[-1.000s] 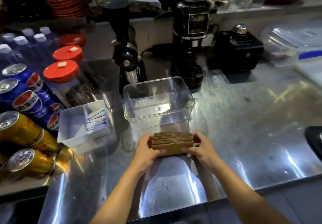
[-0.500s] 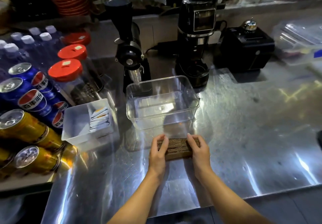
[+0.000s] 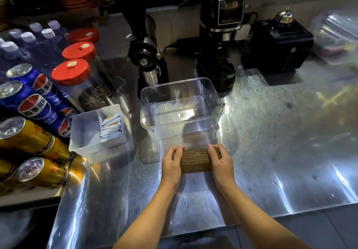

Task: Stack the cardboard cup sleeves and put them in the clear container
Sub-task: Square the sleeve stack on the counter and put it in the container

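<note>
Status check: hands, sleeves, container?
Left hand and right hand clamp sleeve stack on counter. Clear container empty, just beyond. Path clear.

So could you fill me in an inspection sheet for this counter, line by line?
Surface: steel counter, shiny, scratched.
Job's things: stack of sleeves on the counter; clear container behind it, empty.
Clutter: white tray with sachets; soda cans; red-lidded jars.
Grippers: left hand and right hand press the stack's ends.
Cables: dark cord behind the grinders.
Surroundings: two grinders, black box.
</note>
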{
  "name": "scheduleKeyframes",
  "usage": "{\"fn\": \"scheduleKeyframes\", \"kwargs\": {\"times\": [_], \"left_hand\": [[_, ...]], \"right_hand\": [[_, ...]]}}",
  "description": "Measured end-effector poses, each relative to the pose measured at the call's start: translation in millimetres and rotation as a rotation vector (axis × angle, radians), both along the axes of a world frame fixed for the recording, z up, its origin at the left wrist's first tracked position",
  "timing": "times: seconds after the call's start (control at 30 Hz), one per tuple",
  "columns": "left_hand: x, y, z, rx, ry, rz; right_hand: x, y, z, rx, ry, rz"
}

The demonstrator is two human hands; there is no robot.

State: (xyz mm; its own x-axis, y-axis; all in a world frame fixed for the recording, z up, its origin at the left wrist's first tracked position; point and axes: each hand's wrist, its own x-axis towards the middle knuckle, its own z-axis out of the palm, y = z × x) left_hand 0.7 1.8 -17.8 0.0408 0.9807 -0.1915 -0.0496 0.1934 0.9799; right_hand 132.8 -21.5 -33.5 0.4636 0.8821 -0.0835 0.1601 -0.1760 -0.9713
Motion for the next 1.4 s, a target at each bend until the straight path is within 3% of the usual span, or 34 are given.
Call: {"fn": "scheduleKeyframes", "kwargs": {"times": [0.13,0.27,0.5,0.7,0.8,0.97,1.17,1.4], "left_hand": [[-29,-7,-2,-0.025,-0.061,-0.217],[-50,-5,0,0.023,0.124,-0.447],[-46,-5,0,0.032,0.138,-0.345],[-46,-4,-4,0.052,0.183,-0.333],[-48,-3,-5,0.044,0.225,-0.337],[-48,-3,-4,0.037,0.237,-0.338],[-45,-4,5,0.038,0.233,-0.297],[-40,32,59,0.210,0.095,-0.142]], "right_hand": [[-1,1,4,-0.032,-0.049,-0.010],[0,0,6,-0.071,-0.051,-0.003],[8,0,8,-0.124,-0.019,0.112],[41,-17,4,-0.139,0.106,0.450],[54,-19,2,-0.140,0.061,0.555],[56,-17,2,-0.069,-0.018,0.499],[52,-14,5,-0.025,0.035,0.368],[43,27,70,0.164,0.147,0.351]]}}
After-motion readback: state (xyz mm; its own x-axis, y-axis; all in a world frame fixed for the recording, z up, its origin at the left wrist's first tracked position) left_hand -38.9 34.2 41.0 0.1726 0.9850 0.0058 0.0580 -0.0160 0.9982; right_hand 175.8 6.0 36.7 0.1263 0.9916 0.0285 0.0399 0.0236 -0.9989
